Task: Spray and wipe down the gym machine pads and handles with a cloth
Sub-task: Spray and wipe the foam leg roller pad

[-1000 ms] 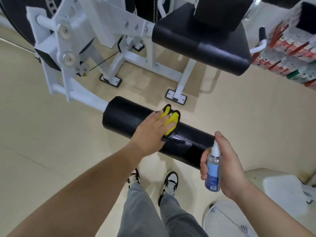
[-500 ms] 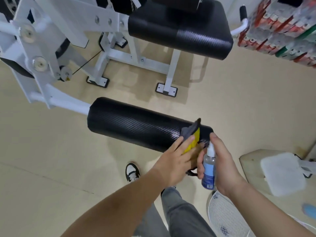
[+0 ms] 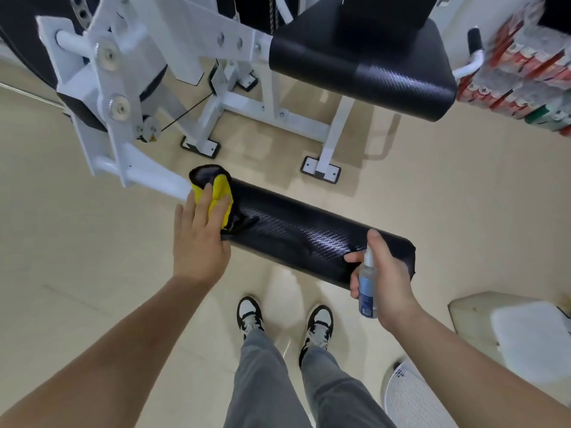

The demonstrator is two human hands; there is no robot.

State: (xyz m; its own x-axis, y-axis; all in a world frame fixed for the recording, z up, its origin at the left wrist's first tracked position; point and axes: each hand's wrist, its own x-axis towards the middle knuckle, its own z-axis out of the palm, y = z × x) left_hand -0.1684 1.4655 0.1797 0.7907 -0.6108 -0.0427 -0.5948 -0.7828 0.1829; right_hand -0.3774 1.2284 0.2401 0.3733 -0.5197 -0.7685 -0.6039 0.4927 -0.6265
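A black roller pad (image 3: pixel 302 233) juts out from the white machine arm (image 3: pixel 145 176) across the middle of the view. My left hand (image 3: pixel 200 239) presses a yellow and grey cloth (image 3: pixel 216 193) with flat fingers onto the pad's left end, by the arm. My right hand (image 3: pixel 386 276) grips a small clear spray bottle (image 3: pixel 367 282) in front of the pad's right end, nozzle up. The black seat pad (image 3: pixel 364 63) is farther back, and a black-capped handle (image 3: pixel 472 41) sticks up at its right.
The white machine frame and its floor feet (image 3: pixel 321 173) stand behind the roller. Stacked drink packs (image 3: pixel 531 72) fill the upper right. A white fan grille (image 3: pixel 414 400) and a beige stool with a white cover (image 3: pixel 525 332) sit at the lower right. My shoes (image 3: pixel 250 316) are under the roller.
My left hand has slid the cloth from the roller's right end, next to the bottle, all the way to its left end. The right hand still holds the bottle by the right end.
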